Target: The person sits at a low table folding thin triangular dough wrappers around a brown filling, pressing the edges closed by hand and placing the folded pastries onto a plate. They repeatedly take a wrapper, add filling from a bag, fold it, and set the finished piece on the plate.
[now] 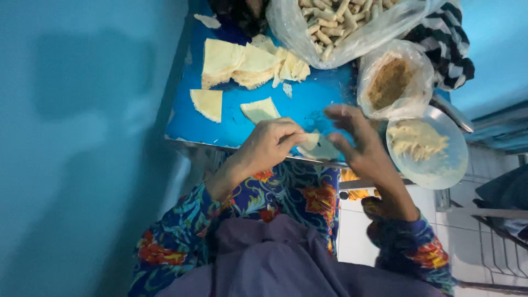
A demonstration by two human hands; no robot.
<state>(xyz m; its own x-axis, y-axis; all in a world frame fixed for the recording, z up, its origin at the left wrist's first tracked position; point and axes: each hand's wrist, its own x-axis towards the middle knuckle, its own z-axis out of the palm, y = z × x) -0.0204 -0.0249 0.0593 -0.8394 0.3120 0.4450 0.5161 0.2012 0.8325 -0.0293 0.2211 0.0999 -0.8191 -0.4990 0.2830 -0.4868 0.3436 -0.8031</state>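
Note:
My left hand point(269, 144) pinches the edge of a thin pale pastry sheet point(319, 147) at the near edge of a blue board point(308, 99). My right hand point(360, 146) hovers over the same sheet with fingers spread, its fingertips touching the sheet's right side. Two loose triangular sheets point(208, 103) point(260, 110) lie flat on the board beyond my hands. A stack of folded sheets point(247, 65) sits farther back.
A clear bag of rolled pastry sticks point(335, 25) lies at the top. A small bag of brown crumbs point(391, 82) and a clear plate of pale filling point(423, 144) stand to the right. A blue wall fills the left side.

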